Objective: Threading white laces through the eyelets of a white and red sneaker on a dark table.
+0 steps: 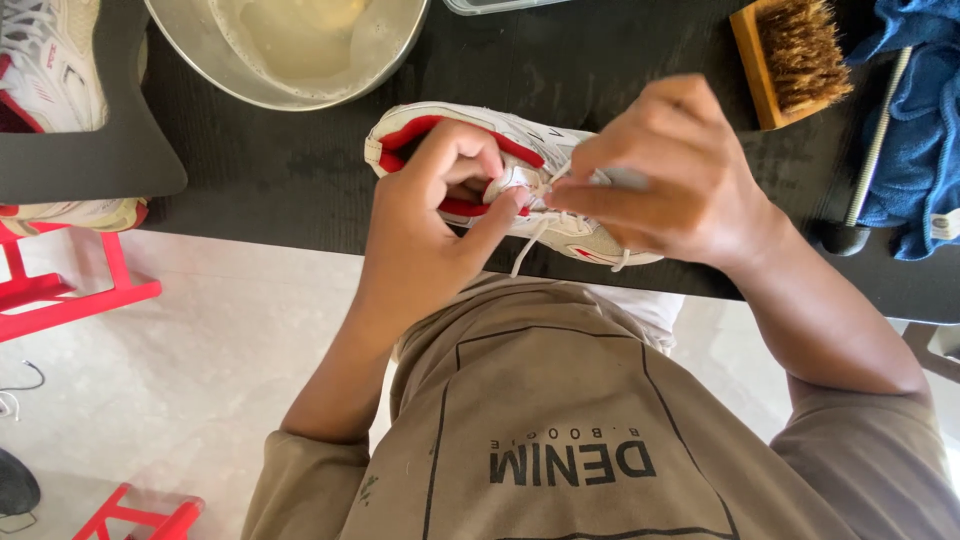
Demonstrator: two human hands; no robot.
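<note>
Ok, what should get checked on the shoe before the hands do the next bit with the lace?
1. Shoe lying flat on the black table: ok.
2. Left hand gripping the tongue area of the shoe: ok.
3. Right hand pinching the lace near the eyelets: ok.
4. Loose lace end hanging over the table edge, free of knots: cannot tell.
5. Metal bowl of cloudy water apart from the shoe, not touching it: ok.
6. Scrub brush lying clear of the right hand: ok.
</note>
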